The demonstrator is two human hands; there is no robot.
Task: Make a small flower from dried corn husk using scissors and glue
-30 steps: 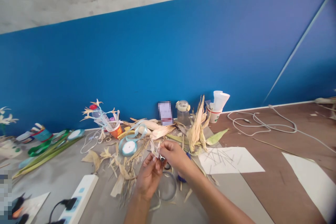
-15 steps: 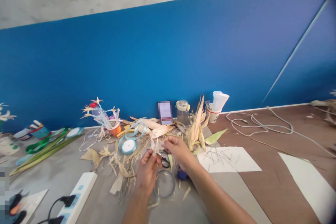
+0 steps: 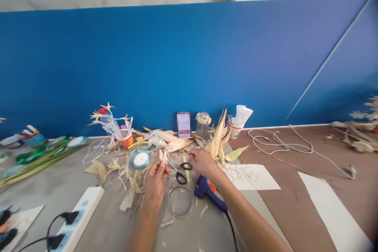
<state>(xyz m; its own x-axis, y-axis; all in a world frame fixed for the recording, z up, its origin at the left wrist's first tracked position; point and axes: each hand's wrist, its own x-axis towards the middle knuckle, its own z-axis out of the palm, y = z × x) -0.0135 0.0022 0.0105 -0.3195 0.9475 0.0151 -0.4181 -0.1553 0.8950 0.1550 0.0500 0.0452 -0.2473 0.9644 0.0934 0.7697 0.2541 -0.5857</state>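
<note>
My left hand [image 3: 155, 183] pinches a small piece of dried corn husk [image 3: 163, 156] and holds it up over the grey table. My right hand [image 3: 202, 162] has moved off to the right, fingers curled, close to the black-handled scissors [image 3: 180, 172] and a pile of dried corn husks [image 3: 217, 141]. Whether anything is in it I cannot make out. A blue glue gun [image 3: 211, 195] lies just under my right wrist. A coil of thin wire [image 3: 179, 201] lies between my forearms.
A light blue ribbon spool [image 3: 140, 159], an orange cup [image 3: 126, 139], a glass jar [image 3: 202, 125] and a paper cup [image 3: 235, 127] stand near the blue wall. A white power strip [image 3: 82, 214] lies front left, white cable [image 3: 277, 143] and paper sheets [image 3: 251, 176] to the right.
My hands have come apart: the right one let go of the husk piece and moved right, while the left keeps it. The view has shifted, and the glue gun now shows.
</note>
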